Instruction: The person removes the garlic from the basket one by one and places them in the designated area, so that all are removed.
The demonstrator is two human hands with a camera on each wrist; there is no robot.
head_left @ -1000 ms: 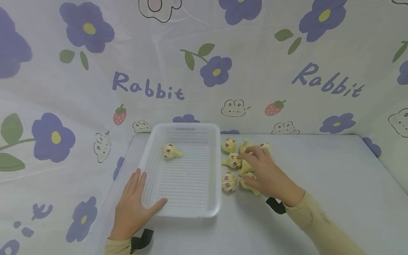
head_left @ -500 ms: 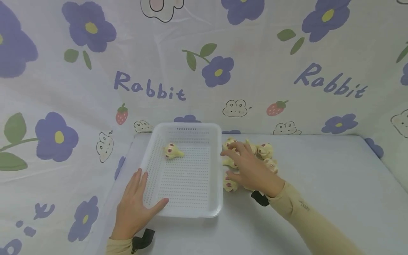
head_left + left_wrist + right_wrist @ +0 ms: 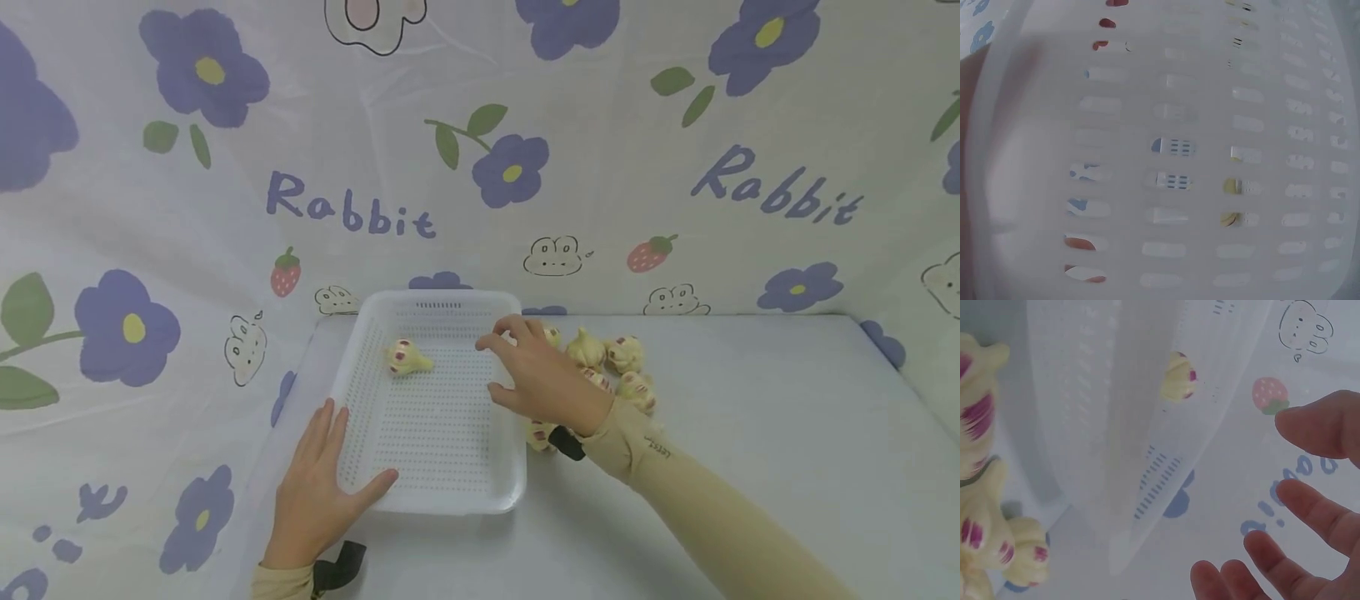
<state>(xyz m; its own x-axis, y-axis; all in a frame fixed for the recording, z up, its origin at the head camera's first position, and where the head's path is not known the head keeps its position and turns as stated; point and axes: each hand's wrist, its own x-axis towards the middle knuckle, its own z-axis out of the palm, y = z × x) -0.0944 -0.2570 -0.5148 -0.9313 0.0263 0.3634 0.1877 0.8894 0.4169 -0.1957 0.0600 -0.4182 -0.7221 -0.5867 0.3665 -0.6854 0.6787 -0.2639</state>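
Observation:
A white perforated plastic basket (image 3: 431, 433) stands on the table, with one garlic bulb (image 3: 407, 357), cream with purple patches, lying inside toward its far left. My left hand (image 3: 315, 483) rests against the basket's near left corner, fingers straight along the rim and thumb stretched over the front edge. Above the right rim hovers my right hand (image 3: 543, 372), its fingers spread; the right wrist view shows nothing between fingers (image 3: 1310, 509) and thumb. Right of the basket, several more garlic bulbs (image 3: 624, 355) sit close together, partly hidden by the right hand and wrist.
The pale table (image 3: 750, 433) extends to the right of the garlic. Behind it hangs a white cloth (image 3: 600, 133) printed with purple flowers, strawberries and lettering. A dark strap piece (image 3: 339, 567) sits at the left wrist.
My right hand has moved left, from over the garlic pile to above the basket's right rim. The left hand and the bulb in the basket have stayed in place.

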